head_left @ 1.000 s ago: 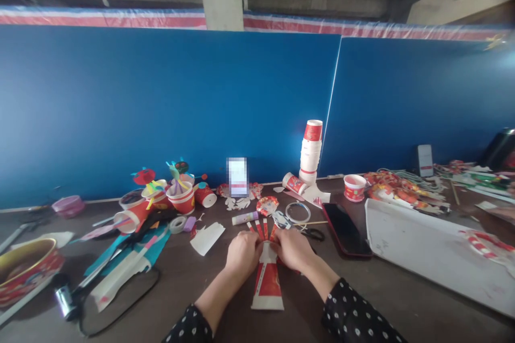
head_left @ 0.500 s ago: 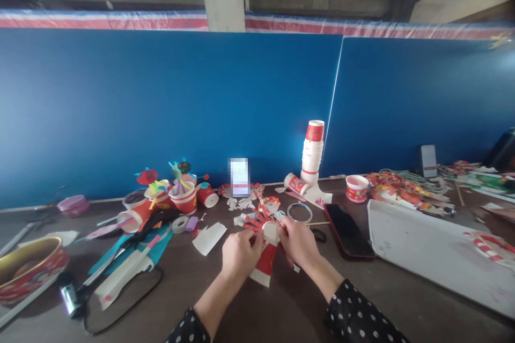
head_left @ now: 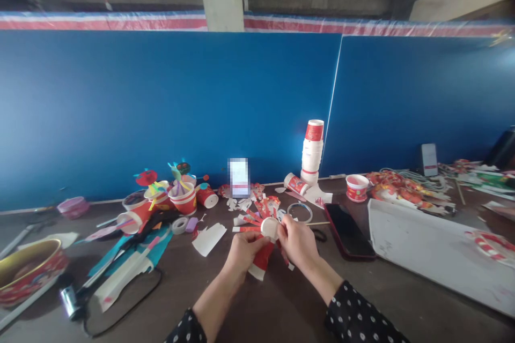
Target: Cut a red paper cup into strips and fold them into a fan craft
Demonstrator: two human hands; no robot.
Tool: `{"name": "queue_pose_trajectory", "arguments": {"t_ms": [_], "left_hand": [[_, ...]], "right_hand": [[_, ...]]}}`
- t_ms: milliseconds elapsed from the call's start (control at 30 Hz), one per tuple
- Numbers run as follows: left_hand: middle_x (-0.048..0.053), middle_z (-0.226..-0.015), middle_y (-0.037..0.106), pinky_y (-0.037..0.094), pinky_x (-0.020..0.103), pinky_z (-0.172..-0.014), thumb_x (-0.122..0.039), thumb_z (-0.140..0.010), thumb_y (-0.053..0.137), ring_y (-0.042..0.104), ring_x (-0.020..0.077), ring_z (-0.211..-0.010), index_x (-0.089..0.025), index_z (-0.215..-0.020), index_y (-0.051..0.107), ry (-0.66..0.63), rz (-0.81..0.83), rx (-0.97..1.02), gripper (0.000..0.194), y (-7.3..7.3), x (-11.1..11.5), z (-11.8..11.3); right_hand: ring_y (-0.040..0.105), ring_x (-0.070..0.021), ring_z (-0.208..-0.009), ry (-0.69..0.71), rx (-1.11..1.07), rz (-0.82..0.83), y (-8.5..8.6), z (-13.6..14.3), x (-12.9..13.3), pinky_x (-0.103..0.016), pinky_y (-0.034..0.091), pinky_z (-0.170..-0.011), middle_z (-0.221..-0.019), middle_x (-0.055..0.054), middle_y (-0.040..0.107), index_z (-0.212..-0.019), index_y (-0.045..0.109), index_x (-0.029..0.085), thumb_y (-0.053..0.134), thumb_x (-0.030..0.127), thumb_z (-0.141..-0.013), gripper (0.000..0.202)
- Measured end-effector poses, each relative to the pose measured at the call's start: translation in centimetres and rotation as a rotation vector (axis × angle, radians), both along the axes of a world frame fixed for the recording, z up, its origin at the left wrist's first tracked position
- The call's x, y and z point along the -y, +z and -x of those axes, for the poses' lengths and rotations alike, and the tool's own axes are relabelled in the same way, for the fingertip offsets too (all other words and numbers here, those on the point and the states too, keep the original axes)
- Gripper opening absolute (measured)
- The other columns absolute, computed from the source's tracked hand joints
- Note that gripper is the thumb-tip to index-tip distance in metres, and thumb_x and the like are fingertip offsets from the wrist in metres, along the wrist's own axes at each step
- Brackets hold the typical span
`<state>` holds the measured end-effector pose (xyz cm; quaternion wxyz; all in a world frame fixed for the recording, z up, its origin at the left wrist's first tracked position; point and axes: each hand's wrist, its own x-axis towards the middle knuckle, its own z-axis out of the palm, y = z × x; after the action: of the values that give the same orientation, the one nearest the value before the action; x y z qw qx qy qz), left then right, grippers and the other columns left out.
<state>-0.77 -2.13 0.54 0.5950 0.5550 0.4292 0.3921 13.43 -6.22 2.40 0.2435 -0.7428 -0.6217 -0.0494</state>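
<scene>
A red-and-white paper cup [head_left: 269, 228] is cut into strips that fan out around its round white base, just above the dark table. My left hand [head_left: 243, 252] pinches its lower left edge, thumb near the base and fingers over a strip. At the right side of the base, my right hand [head_left: 296, 241] is closed on the cut cup, its fingertips by the strips. A wide red piece hangs below between the hands. Small grey metal, hard to make out, shows beside my right fingertips.
A phone [head_left: 349, 231] and a white board [head_left: 438, 252] lie to the right. Behind stands a stack of paper cups [head_left: 312, 155]. Decorated cups [head_left: 183, 199], a tape roll [head_left: 180, 224] and a gold-rimmed tin [head_left: 34, 273] are on the left. Paper scraps [head_left: 210, 239] lie nearer.
The cut cup has turned, so more strips show at its left and its lower flap is shorter in view. My left hand has shifted slightly right, its fingers now further along the cup.
</scene>
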Motion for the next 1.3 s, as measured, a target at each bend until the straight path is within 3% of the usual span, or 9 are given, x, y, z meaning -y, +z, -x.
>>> {"name": "queue_pose_trajectory", "arguments": {"t_ms": [200, 500, 833, 1033, 1167, 1300], "left_hand": [[0.001, -0.044, 0.059, 0.036, 0.021, -0.043, -0.034, -0.047, 0.079, 0.049, 0.0108, -0.041, -0.012, -0.051, 0.062, 0.043, 0.111, 0.100, 0.028, 0.0, 0.2, -0.3], [0.000, -0.039, 0.053, 0.033, 0.020, -0.040, -0.030, -0.051, 0.076, 0.046, 0.0101, -0.037, -0.013, -0.045, 0.056, 0.092, 0.067, -0.036, 0.026, 0.3, 0.0, -0.1], [-0.002, -0.040, 0.050, 0.030, 0.020, -0.040, -0.036, -0.056, 0.071, 0.044, 0.0101, -0.037, -0.014, -0.046, 0.054, 0.127, -0.097, -0.098, 0.029, 0.0, -0.5, 0.4], [0.000, -0.044, 0.054, 0.033, 0.021, -0.043, -0.040, -0.060, 0.065, 0.048, 0.0125, -0.042, -0.014, -0.050, 0.056, 0.157, -0.199, -0.154, 0.030, 0.3, -0.7, 0.7], [-0.002, -0.043, 0.049, 0.032, 0.021, -0.044, -0.041, -0.060, 0.063, 0.044, 0.0111, -0.044, -0.015, -0.047, 0.053, 0.169, -0.355, -0.268, 0.031, 0.9, -0.2, 0.5], [-0.001, -0.047, 0.052, 0.034, 0.022, -0.047, -0.036, -0.072, 0.055, 0.046, 0.0124, -0.047, -0.015, -0.052, 0.057, 0.142, -0.556, -0.353, 0.029, 1.0, 0.7, 0.3]], "right_hand": [[0.061, -0.0155, -0.059, 0.021, -0.034, -0.019, -0.6, -0.2, -0.2, -0.025, 0.024, -0.050, -0.063, -0.001, 0.066, -0.078, 0.056, 0.020, 0.045, 0.023, -0.085, 0.014], [0.061, -0.0164, -0.060, 0.064, -0.121, -0.043, -1.3, -0.3, -0.4, -0.024, 0.025, -0.050, -0.063, -0.002, 0.066, -0.074, 0.058, 0.021, 0.047, 0.026, -0.083, 0.015], [0.063, -0.0171, -0.062, 0.143, -0.231, -0.088, -1.1, -0.5, -0.3, -0.023, 0.030, -0.052, -0.065, -0.004, 0.068, -0.071, 0.062, 0.020, 0.043, 0.036, -0.087, 0.029], [0.057, -0.0154, -0.051, 0.231, -0.275, -0.131, -1.3, 0.3, -0.1, -0.023, 0.030, -0.049, -0.052, -0.002, 0.061, -0.059, 0.052, 0.021, 0.045, 0.035, -0.085, 0.031], [0.058, -0.0150, -0.053, 0.304, -0.325, -0.169, -1.4, 0.6, 0.0, -0.023, 0.034, -0.052, -0.056, -0.001, 0.061, -0.067, 0.052, 0.021, 0.043, 0.036, -0.087, 0.026], [0.059, -0.0150, -0.057, 0.340, -0.380, -0.201, -1.2, 0.7, 0.2, -0.023, 0.037, -0.054, -0.063, -0.001, 0.063, -0.074, 0.051, 0.021, 0.041, 0.038, -0.089, 0.025]]}}
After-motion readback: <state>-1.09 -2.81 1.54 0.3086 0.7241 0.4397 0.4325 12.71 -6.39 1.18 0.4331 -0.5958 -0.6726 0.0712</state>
